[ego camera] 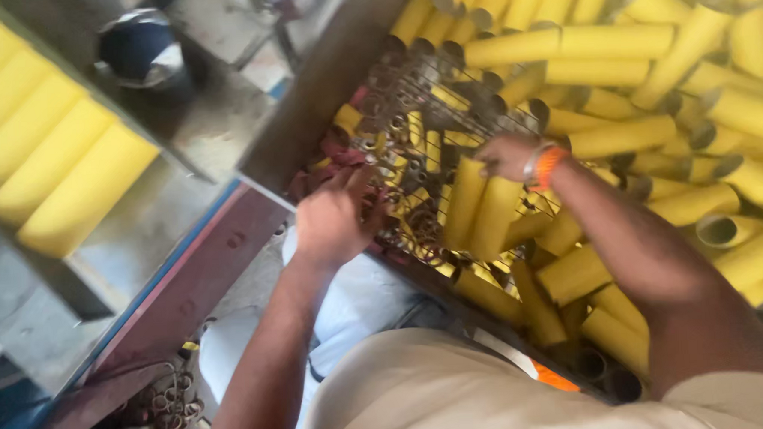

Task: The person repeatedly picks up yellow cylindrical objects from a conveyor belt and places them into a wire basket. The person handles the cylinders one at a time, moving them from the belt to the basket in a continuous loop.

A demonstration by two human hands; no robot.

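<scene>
With both hands, left hand (334, 218) and right hand (506, 155), fingers clamped on the wire rack (429, 118), lifting evenly should keep the yellow tubes (480, 206) from spilling.

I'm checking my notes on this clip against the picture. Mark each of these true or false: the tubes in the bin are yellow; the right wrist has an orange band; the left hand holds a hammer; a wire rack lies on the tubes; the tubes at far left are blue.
1. The tubes in the bin are yellow. True.
2. The right hand has an orange band at its wrist. True.
3. The left hand holds a hammer. False: no hammer shows; it grips the edge of the wire rack.
4. A wire rack lies on the tubes. True.
5. The stacked tubes at far left are blue. False: they are yellow.
</scene>
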